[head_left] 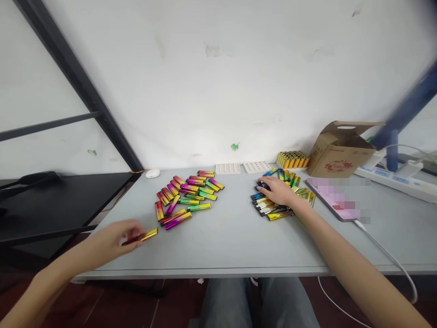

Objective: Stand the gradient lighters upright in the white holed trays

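My left hand is closed on a red-and-yellow lighter, low over the table's left front part, with the lighter's yellow end sticking out past the fingers. Just beyond it lies a loose group of shiny lighters in red, purple, green and yellow. On the other side, my right hand rests over a second pile of lighters, in blue, silver, yellow and green. Its fingers are curled around a dark blue lighter at the pile's left edge; the palm hides part of the pile.
Against the wall sit two white hole trays and a packed block of yellow lighters. An open cardboard box stands beside them. A pink-screened tablet with a white cable and a power strip are at right; a white case is back left.
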The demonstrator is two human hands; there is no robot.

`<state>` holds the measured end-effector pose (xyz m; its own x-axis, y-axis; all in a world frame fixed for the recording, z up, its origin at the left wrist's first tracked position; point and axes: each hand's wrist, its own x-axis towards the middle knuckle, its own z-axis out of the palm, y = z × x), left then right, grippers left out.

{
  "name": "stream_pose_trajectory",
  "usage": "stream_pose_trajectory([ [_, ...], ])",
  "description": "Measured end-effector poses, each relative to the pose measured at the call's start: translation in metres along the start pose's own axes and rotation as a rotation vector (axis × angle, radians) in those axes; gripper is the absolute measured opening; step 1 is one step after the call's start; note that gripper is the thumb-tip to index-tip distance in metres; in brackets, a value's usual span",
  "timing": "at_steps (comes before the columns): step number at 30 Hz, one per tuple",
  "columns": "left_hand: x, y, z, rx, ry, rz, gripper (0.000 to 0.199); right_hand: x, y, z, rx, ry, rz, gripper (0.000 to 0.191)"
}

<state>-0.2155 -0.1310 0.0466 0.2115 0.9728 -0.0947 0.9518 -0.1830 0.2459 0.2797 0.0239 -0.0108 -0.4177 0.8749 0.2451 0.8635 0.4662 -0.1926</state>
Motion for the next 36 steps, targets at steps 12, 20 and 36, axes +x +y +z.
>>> stream_pose_trajectory([
  [12, 0.111, 0.028, 0.004, -0.017, 0.130, 0.190, 0.031, 0.000, 0.002, 0.002, 0.016, 0.023, -0.014, 0.040],
  [20, 0.133, 0.082, 0.008, -0.139, 0.312, 0.256, 0.037, 0.000, 0.002, 0.001, 0.007, 0.018, -0.005, 0.039],
  [36, 0.185, 0.143, 0.090, 0.100, 0.307, 0.518, 0.050, 0.002, 0.000, 0.000, 0.011, 0.004, -0.001, 0.040],
])
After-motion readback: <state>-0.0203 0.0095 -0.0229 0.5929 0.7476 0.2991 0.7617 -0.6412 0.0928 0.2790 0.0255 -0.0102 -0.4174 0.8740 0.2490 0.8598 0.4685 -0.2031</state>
